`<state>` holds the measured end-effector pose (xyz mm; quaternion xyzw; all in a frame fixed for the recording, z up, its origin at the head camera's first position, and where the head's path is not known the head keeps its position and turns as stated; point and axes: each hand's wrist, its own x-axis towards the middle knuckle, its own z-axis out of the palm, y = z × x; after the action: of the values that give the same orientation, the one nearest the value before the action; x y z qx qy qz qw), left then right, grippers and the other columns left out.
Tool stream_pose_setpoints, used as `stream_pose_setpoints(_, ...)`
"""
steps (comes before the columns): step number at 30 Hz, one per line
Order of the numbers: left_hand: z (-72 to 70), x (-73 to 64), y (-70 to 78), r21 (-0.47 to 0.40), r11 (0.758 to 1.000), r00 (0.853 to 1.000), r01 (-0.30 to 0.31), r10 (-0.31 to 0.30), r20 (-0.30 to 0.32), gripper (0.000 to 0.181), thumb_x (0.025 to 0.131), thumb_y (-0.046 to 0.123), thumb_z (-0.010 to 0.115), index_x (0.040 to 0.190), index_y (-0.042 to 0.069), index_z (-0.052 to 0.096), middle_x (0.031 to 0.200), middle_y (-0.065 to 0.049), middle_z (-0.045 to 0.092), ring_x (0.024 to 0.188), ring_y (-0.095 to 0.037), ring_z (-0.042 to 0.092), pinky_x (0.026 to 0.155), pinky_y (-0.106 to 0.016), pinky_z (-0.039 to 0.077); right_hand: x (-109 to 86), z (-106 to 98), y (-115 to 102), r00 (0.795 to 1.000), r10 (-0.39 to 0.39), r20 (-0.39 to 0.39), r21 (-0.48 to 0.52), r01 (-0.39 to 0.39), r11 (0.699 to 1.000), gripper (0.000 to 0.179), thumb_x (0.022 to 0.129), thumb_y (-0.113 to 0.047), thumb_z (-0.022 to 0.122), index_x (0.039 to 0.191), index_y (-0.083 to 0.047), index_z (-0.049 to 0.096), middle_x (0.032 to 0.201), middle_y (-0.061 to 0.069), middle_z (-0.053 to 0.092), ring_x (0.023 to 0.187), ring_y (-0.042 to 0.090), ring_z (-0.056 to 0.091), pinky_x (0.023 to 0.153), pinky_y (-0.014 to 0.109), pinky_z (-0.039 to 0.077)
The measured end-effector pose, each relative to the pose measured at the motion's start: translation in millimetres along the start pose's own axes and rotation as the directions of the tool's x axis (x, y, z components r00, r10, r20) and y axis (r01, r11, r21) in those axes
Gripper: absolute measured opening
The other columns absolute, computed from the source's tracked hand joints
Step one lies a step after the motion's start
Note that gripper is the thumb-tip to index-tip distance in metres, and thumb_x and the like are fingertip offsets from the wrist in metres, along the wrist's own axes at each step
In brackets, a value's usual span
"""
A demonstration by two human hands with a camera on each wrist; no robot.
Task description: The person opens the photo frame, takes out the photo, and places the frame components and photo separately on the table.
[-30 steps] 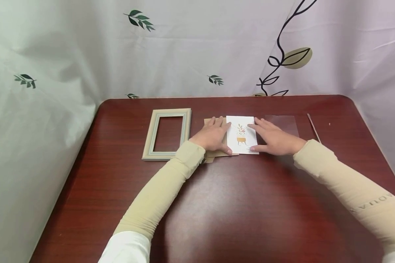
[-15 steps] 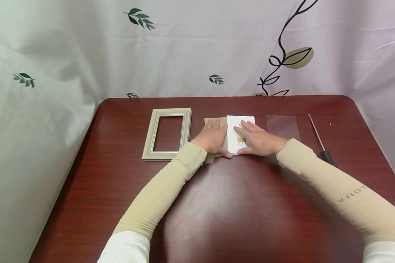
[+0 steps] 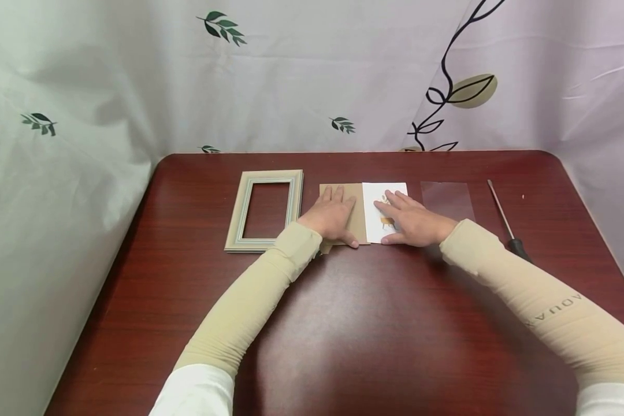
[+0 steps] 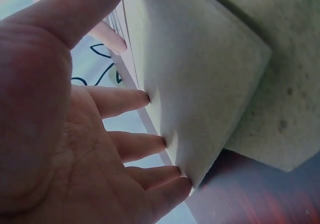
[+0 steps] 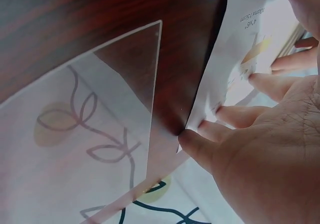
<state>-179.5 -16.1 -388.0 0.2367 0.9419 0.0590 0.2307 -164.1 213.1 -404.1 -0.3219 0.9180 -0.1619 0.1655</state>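
Note:
Straight, spread fingers of my left hand (image 3: 333,218) rest on a brown cardboard panel (image 3: 359,222) in the head view. A second cardboard piece (image 4: 292,144) shows under that panel in the left wrist view. Right beside it, edge to edge, lies a white card (image 3: 372,222) printed with a plant in an orange pot. My right hand (image 3: 415,224) lies flat over the card's right half, covering part of the print. Small print reading 4"x6" shows on the card (image 5: 212,79) in the right wrist view.
An empty beige picture frame (image 3: 234,214) lies on the red-brown table (image 3: 395,341), left of the cardboard. To the right are a clear sheet (image 3: 449,196) and a screwdriver with a black handle (image 3: 517,248). A patterned curtain (image 3: 291,75) hangs behind the table.
My right hand has moved left onto the card, uncovering the screwdriver's handle. The card has shifted slightly right and the cardboard slightly left, so they overlap less.

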Motion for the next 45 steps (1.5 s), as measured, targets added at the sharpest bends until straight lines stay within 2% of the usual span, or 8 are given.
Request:
stream_pose_setpoints(11, -4.1, 0.1, -8.9, 0.007, 1.000, 1.000, -0.002, 0.002, 0.017, 0.117, 0.074, 0.058, 0.082, 0.161, 0.009, 0.021, 0.165, -0.025, 0.005, 0.151, -0.046, 0.003, 0.123, -0.047, 0.008, -0.2, -1.5, 4.5, 0.999, 0.039, 0.014, 0.000, -0.039, 0.999, 0.083, 0.093, -0.033, 0.073, 0.154, 0.005, 0.031, 0.159, 0.036, 0.016, 0.148, 0.052, 0.012, 0.119, 0.060, 0.013)
stream_pose_setpoints(27, -9.6, 1.6, -21.3, 0.022, 0.999, 1.000, -0.023, 0.023, 0.019, 0.114, 0.075, 0.056, 0.083, 0.160, 0.009, 0.025, 0.166, -0.023, 0.008, 0.152, -0.043, 0.006, 0.123, -0.046, 0.011, 0.2, -2.5, 7.0, 0.998, 0.051, 0.023, 0.005, -0.052, 0.999, 0.083, 0.092, -0.032, 0.074, 0.154, 0.005, 0.032, 0.159, 0.036, 0.016, 0.147, 0.054, 0.012, 0.120, 0.060, 0.012)
stream_pose_setpoints(45, -7.0, 4.2, -26.9, -0.002, 0.999, 0.999, -0.044, 0.044, 0.003, 0.112, 0.075, 0.054, 0.085, 0.160, 0.009, 0.026, 0.166, -0.023, 0.008, 0.153, -0.038, 0.007, 0.123, -0.045, 0.012, -0.2, -2.6, 8.2, 0.998, 0.058, 0.028, -0.001, -0.058, 0.998, 0.083, 0.092, -0.032, 0.074, 0.154, 0.005, 0.032, 0.159, 0.036, 0.015, 0.147, 0.054, 0.012, 0.119, 0.061, 0.013)
